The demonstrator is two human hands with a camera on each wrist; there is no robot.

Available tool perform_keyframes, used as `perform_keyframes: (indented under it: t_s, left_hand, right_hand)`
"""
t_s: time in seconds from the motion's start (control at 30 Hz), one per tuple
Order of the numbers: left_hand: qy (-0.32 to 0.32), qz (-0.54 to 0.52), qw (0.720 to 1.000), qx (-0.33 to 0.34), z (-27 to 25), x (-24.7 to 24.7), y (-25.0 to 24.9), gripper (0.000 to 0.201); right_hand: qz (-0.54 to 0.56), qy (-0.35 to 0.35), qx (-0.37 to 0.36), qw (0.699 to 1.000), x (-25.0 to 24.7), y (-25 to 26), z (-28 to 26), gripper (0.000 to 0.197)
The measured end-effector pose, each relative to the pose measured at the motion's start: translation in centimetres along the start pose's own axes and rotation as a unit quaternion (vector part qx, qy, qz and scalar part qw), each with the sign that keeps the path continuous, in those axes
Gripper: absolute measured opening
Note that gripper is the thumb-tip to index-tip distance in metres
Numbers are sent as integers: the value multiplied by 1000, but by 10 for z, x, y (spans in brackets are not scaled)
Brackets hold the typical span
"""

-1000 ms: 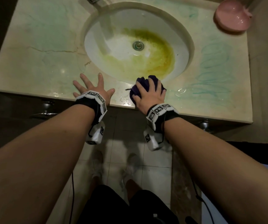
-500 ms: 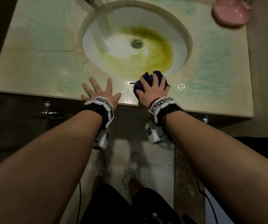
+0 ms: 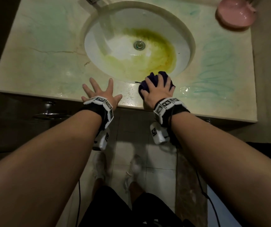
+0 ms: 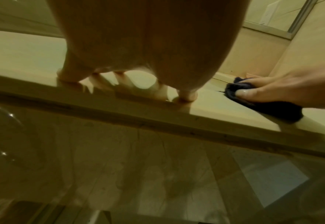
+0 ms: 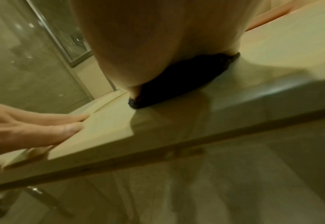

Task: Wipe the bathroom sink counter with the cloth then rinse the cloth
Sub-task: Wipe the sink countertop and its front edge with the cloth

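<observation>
A bunched dark purple cloth (image 3: 152,77) lies on the wet stone counter (image 3: 41,68), on the front rim of the white sink (image 3: 115,41), right of centre. My right hand (image 3: 157,91) sits on top of it, fingers curved over the bundle and thumb against its side. In the left wrist view the cloth (image 4: 272,110) sits near the counter's front edge under that hand (image 4: 291,87). My left hand (image 3: 101,93) lies flat on the counter to the left, fingers spread, holding nothing. The right wrist view shows the cloth (image 5: 176,84) pressed under my palm.
The basin holds a yellow-green stain around the drain (image 3: 139,45). Green streaks (image 3: 216,71) mark the counter to the right of the cloth. A pink dish (image 3: 235,15) stands at the back right corner. The faucet (image 3: 92,0) is at the top edge.
My right hand has slid the cloth a little to the right along the sink's front rim. The left hand shifted slightly right and stays flat on the counter.
</observation>
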State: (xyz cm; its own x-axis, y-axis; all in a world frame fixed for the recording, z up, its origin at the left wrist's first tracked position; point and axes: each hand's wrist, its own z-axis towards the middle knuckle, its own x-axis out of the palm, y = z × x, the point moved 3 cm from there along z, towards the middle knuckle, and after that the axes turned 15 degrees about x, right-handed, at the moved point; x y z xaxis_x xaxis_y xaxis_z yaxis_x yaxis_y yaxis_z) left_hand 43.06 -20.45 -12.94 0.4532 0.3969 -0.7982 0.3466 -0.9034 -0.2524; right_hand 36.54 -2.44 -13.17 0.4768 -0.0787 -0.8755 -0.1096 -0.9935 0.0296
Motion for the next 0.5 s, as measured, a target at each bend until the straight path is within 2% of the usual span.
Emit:
perform_keyframes:
  t_s: [0.1,0.2,0.33,0.43,0.5]
  left_hand:
    - [10,4,1000,-6,1,-4,-2,73]
    - [23,15,1000,-8,2,-7,-5,75]
    - [38,30,999,-14,1,-13,-5,75]
    - [42,29,999,-14,2,-12,-7,76]
    - [42,27,999,-17,3,-12,-6,77]
  right_hand:
    - [-19,8,-60,998,5,6,-13,59]
    - [-44,-15,-106,993,12,-26,-30,59]
    - [-15,-24,-61,998,2,-41,-16,58]
    - [1,5,0,1000,-2,-16,-3,58]
    - [-3,10,-11,1000,1,-1,-9,58]
